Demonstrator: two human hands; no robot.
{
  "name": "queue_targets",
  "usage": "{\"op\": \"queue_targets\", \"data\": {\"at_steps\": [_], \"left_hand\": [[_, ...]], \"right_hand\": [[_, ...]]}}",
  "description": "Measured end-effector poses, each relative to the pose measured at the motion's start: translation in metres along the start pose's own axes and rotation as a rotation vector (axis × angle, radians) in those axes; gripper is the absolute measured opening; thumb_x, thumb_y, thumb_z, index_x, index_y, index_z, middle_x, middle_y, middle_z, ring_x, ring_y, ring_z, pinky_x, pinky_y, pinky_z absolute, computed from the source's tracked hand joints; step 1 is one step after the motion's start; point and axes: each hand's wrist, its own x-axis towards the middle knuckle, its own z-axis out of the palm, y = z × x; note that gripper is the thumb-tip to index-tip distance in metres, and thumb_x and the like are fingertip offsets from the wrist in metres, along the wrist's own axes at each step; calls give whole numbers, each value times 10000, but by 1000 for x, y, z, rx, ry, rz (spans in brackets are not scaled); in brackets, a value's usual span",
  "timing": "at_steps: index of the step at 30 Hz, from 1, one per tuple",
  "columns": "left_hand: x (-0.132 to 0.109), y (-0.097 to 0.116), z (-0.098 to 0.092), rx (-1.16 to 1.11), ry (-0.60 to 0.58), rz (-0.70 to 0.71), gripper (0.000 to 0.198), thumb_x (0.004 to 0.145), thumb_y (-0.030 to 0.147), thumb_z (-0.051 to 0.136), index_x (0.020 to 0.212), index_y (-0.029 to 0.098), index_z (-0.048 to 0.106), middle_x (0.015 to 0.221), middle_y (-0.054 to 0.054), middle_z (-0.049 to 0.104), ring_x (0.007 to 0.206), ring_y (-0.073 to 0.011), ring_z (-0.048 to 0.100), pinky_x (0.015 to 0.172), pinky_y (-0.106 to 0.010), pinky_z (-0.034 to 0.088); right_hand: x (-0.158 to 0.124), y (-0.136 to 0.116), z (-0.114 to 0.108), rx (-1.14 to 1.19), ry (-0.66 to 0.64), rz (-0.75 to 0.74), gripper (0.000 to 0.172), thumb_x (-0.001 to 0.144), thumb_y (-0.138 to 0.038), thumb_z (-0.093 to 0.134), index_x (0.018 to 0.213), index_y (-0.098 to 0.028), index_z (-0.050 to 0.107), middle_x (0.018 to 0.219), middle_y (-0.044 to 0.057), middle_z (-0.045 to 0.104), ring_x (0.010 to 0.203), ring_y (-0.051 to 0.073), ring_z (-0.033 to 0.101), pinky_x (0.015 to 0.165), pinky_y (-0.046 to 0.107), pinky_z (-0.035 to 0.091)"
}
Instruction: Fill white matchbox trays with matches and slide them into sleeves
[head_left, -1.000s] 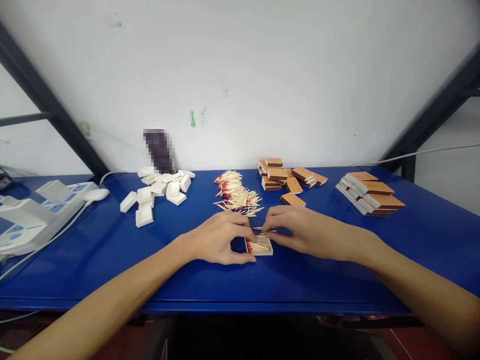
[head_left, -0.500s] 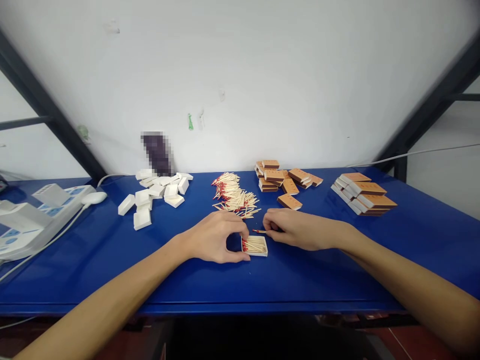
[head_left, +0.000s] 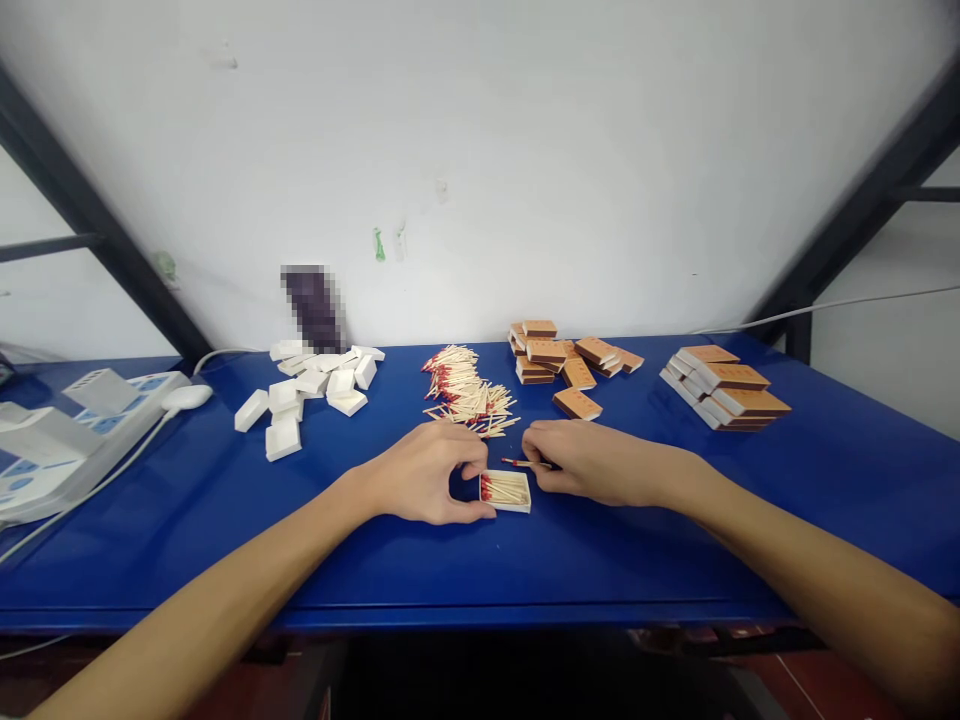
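A small white matchbox tray (head_left: 524, 506) lies on the blue table in front of me, with red-headed matches (head_left: 504, 488) in it, their heads toward the left. My left hand (head_left: 431, 475) has thumb and fingers around the tray's left end. Just right of the tray, my right hand (head_left: 566, 460) is closed in a pinch on a few matchsticks (head_left: 517, 462), whose red heads point left. How many it holds I cannot make out. Behind both hands a loose heap of matches (head_left: 469, 390) is spread on the table.
Empty white trays (head_left: 283, 438) lie scattered at the back left, by a pixelated dark object (head_left: 315, 305). Orange-brown matchbox sleeves (head_left: 577, 404) are piled at the back, right of the matches. Stacked matchboxes (head_left: 739, 402) stand farther right. A white power strip (head_left: 127, 410) with cables occupies the left.
My right hand has shifted its fingers slightly on the matchsticks. The tray and my left hand stay nearly in place.
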Motion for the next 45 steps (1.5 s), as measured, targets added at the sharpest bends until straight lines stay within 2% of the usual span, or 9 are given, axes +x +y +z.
{"op": "queue_targets", "data": {"at_steps": [7, 15, 20, 24, 28, 32, 38, 41, 45], "left_hand": [[0, 1, -1, -14, -25, -14, 368, 786, 425, 688, 695, 197, 413, 757, -6, 604, 708, -150, 547, 729, -297, 406], [0, -2, 1, 33, 15, -16, 403, 771, 482, 705, 722, 197, 424, 682, 31, 521, 641, -130, 472, 653, -271, 363], [0, 0, 2, 25, 24, -25, 357, 770, 501, 715, 829, 191, 548, 740, 14, 588, 679, -143, 527, 669, -271, 386], [0, 0, 1, 26, 18, 10, 332, 792, 474, 711, 927, 185, 620, 799, -5, 643, 717, -150, 574, 703, -280, 414], [-1, -2, 0, 33, -11, 23, 332, 814, 455, 700, 995, 180, 660, 879, -27, 676, 779, -161, 613, 739, -285, 442], [-1, 0, 0, 51, -25, 23, 286, 830, 434, 692, 949, 175, 690, 910, -39, 683, 827, -174, 636, 781, -290, 450], [0, 7, 0, 68, -22, 46, 284, 831, 423, 687, 961, 172, 659, 885, -33, 678, 785, -165, 625, 741, -282, 434], [0, 3, -1, 61, -15, 30, 301, 830, 434, 683, 979, 179, 631, 884, -24, 675, 768, -159, 608, 740, -280, 425], [-1, -1, -2, 109, -15, -66, 345, 821, 498, 670, 933, 188, 570, 776, 4, 602, 701, -158, 554, 667, -272, 394]], "right_hand": [[2, 7, 0, 56, 81, -30, 152, 916, -253, 478, 778, -193, 454, 799, 27, 542, 662, 144, 442, 610, 275, 328], [1, -12, -2, 257, 93, -135, 139, 888, -268, 536, 775, -190, 512, 738, -16, 536, 641, 118, 434, 591, 247, 331], [6, -14, 9, 234, 111, -183, 137, 834, -265, 631, 779, -183, 536, 745, -21, 552, 635, 107, 447, 592, 241, 329], [7, -12, 8, 181, 158, -194, 135, 862, -280, 600, 785, -182, 548, 732, -22, 533, 627, 110, 433, 582, 247, 309], [8, -4, 5, 126, 220, -119, 87, 894, -229, 509, 834, -187, 556, 703, -24, 510, 622, 119, 436, 584, 251, 300], [10, 7, 5, 128, 167, -28, 91, 890, -264, 529, 852, -192, 570, 707, -11, 540, 631, 135, 463, 583, 254, 321], [12, 10, 8, 153, 141, -28, 139, 894, -240, 506, 770, -190, 543, 729, 9, 562, 650, 143, 475, 601, 266, 339], [12, 8, 8, 137, 192, -68, 140, 903, -222, 483, 769, -190, 507, 740, 5, 534, 654, 137, 451, 610, 264, 338], [10, 0, 6, 188, 285, -122, 119, 906, -212, 482, 792, -188, 508, 711, -19, 475, 628, 121, 419, 595, 250, 330]]}}
